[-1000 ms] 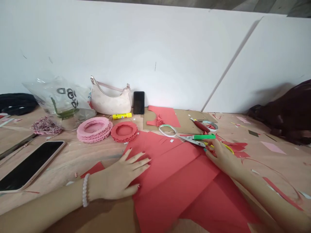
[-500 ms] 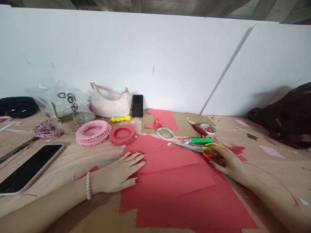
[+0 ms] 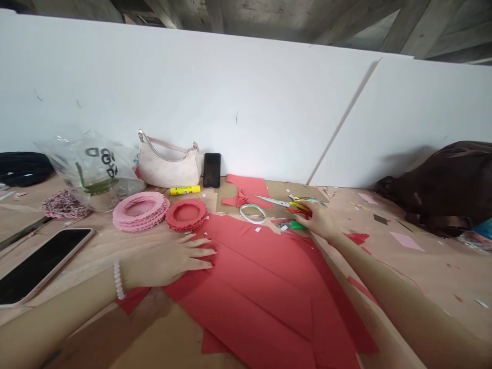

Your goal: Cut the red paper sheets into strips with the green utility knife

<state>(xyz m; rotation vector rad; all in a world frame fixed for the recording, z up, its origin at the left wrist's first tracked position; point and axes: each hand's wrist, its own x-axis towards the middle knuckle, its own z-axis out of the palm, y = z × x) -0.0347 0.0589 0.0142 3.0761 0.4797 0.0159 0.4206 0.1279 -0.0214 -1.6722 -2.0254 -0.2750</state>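
My left hand lies flat with spread fingers on the near edge of the large red paper sheets, and a white beaded bracelet circles that wrist. My right hand is at the far end of the sheets, its fingers on the yellow and red handles of a pair of scissors. The steel blades point left over a cardboard sheet. A small green object lies just under my right hand, partly hidden.
Stacks of pink and red scalloped paper rings stand beyond my left hand. Further back are a cut red paper piece, a white tape ring, a glue stick, a phone, a handbag and a plastic bag. A large phone lies left.
My right hand has moved away from me and left, with the scissors shifting along with it. The red sheets have shifted, and my left hand stays on them.
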